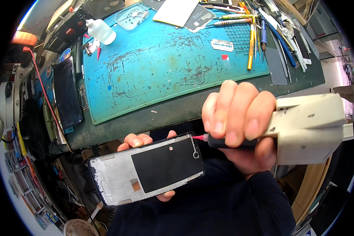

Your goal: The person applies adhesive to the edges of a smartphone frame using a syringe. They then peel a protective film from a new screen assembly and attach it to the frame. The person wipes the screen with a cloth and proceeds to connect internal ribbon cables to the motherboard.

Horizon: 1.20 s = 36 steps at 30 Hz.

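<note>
My left hand (pixel 134 140) grips a phone housing (pixel 161 167) from behind and around its edges; the housing has a silver inner plate, a black sheet and a dark rim, and is held tilted below the mat. My right hand (pixel 240 118) is wrapped round a cream-coloured dispensing gun (pixel 306 137) fitted with a dark syringe (pixel 216 142). The syringe's thin pink tip (pixel 198 137) is at the housing's upper right corner; I cannot tell whether it touches.
A blue work mat (pixel 153 78) lies on the bench, with a dropper bottle (pixel 104 33), a lidded clear box (pixel 131 17), a razor blade (pixel 222 45) and several tools (pixel 263 35) on or around it. A dark phone (pixel 67 94) lies at the left; a fan (pixel 80 228) stands low left.
</note>
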{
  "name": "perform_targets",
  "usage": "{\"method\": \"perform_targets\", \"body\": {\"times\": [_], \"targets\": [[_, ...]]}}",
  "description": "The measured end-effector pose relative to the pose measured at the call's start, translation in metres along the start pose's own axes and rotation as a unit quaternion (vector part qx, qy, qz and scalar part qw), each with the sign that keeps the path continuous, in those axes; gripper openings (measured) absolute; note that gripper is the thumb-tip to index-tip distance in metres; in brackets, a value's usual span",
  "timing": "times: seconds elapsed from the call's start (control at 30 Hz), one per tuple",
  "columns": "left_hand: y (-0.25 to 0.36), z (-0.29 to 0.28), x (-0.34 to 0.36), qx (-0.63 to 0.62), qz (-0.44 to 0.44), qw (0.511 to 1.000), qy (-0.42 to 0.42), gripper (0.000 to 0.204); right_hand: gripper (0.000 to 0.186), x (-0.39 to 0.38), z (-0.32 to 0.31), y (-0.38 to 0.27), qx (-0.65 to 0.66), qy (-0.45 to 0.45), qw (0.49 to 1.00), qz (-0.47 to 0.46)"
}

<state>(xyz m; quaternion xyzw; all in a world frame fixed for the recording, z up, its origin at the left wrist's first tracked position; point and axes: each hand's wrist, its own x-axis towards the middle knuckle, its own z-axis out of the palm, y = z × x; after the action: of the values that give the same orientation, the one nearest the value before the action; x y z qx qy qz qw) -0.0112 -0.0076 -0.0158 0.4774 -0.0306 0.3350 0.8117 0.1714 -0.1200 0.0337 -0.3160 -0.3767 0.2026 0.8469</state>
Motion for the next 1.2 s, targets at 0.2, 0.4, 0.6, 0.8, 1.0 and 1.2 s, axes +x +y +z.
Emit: {"method": "perform_targets", "body": {"times": [0.2,0.4,0.6,0.8,1.0,1.2], "targets": [[-0.008,-0.001,0.004,-0.007,0.015,1.0,-0.015,0.117,0.034,0.009,-0.004,0.0,0.038,-0.017,0.998,-0.055],[0.01,-0.003,0.017,0.09,-0.168,0.981,-0.048,0.112,0.035,0.017,0.003,0.001,0.035,-0.061,0.996,-0.051],[-0.024,-0.011,0.003,-0.033,-0.183,0.98,-0.074,0.113,0.021,0.022,0.005,-0.005,0.048,-0.114,0.992,0.021],[-0.023,0.001,0.003,-0.248,-0.273,0.927,-0.072,0.111,0.022,0.018,0.015,0.002,0.08,-0.06,0.995,0.015],[-0.017,0.015,-0.001,-0.313,-0.278,0.908,0.003,0.114,0.03,0.022,0.014,0.004,0.063,-0.03,0.995,0.07],[-0.022,0.014,-0.003,-0.302,-0.248,0.92,-0.022,0.114,0.032,0.021,0.017,0.003,0.074,-0.014,0.993,0.086]]}}
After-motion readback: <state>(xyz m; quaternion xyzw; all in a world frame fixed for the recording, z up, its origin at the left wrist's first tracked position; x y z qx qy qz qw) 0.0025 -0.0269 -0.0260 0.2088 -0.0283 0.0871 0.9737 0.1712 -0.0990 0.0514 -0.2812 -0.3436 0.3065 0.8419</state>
